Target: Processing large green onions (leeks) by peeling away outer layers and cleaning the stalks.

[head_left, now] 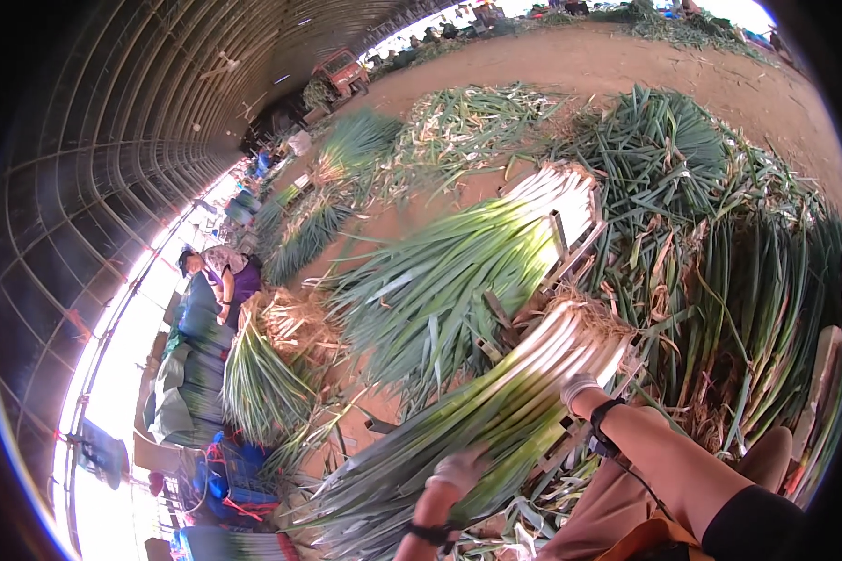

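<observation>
A thick layer of long green onions (524, 365) lies in front of me, white stems and roots toward the upper right and green leaves fanning to the lower left. My right hand (582, 386), in a pale glove, is closed on the white stems near the root end. Over the green leaves is my left hand (460, 469), also gloved and smeared by motion; its fingers cannot be made out. Part of a rack or frame (559, 447) shows under the stems. Just beyond lies a second layer of green onions (496, 234) on a similar frame (571, 248).
Big heaps of untrimmed green onions (664, 150) rise at the right. A person (229, 271) bends by a bundle (264, 383) and green sacks (192, 374) at the left. Onion scraps (468, 122) cover the ground farther off, and a red vehicle (341, 73) stands beyond.
</observation>
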